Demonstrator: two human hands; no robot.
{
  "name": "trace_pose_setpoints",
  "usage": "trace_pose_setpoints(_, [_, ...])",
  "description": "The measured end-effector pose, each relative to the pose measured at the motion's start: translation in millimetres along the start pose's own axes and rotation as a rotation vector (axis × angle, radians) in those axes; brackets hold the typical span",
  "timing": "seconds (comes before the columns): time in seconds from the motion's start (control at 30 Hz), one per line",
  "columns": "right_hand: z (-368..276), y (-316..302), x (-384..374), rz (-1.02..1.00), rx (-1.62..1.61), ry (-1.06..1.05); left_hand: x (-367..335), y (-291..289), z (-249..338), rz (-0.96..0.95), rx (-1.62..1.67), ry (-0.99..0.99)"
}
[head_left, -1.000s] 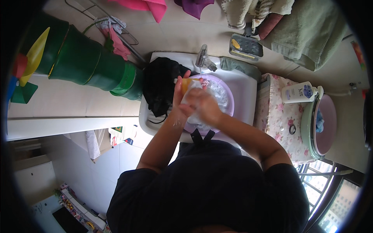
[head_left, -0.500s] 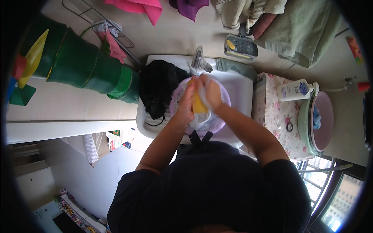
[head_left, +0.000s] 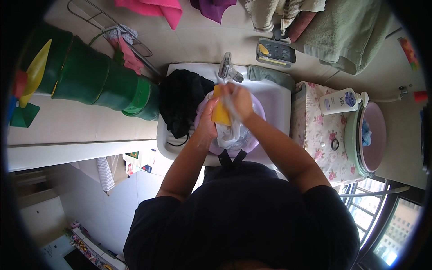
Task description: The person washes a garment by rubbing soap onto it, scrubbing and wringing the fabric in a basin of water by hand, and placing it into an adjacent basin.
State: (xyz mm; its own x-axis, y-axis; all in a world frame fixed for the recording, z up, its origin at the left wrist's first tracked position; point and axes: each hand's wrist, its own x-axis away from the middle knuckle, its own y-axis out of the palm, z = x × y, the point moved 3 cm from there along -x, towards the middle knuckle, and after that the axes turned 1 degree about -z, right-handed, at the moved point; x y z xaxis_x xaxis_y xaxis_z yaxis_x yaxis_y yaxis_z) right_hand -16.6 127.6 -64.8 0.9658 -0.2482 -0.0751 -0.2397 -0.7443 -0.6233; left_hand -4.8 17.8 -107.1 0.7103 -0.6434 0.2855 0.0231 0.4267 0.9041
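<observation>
Over a light purple basin (head_left: 257, 144) in the white sink, my left hand (head_left: 207, 121) is closed around a flat yellow piece that looks like a small washboard (head_left: 221, 112). A wet white cloth (head_left: 230, 135) lies against it and hangs down into the basin. Closed and blurred by motion, my right hand (head_left: 240, 102) grips the upper part of this cloth against the yellow surface. Soapy-looking water shows in the basin. Just beyond my hands is the metal faucet (head_left: 226, 67).
Dark clothing (head_left: 182, 101) is heaped on the sink's left side. A grey-green cloth (head_left: 270, 76) drapes over the back rim. At right, a flowered cover (head_left: 319, 139) bears a white pump bottle (head_left: 338, 102) beside stacked basins (head_left: 374, 135). A soap dish (head_left: 276, 53) hangs on the wall.
My right hand has shifted slightly left and away from me along the yellow washboard. More of the washboard's flat face shows now, with my left hand lower on its side.
</observation>
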Motion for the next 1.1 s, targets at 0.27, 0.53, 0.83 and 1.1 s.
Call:
trace_pose_setpoints(0.27, [56.1, 1.8, 27.6, -0.197, -1.492, 0.735, 14.2, 36.1, 28.8, -0.284, -0.072, 0.173])
trace_pose_setpoints(0.53, [10.9, -4.2, 41.8, -0.189, 0.024, -0.363, -1.5, 1.7, 15.0, -0.001, -0.058, 0.127])
trace_pose_setpoints(0.83, [-19.2, -0.8, 37.8, 0.273, -0.059, -0.622, -15.8, -19.9, 1.7, -0.181, -0.094, 0.188])
trace_pose_setpoints(1.1, [-10.8, 6.0, 34.2, 0.002, 0.126, -0.342, -14.7, -10.9, -2.4, -0.310, -0.010, 0.218])
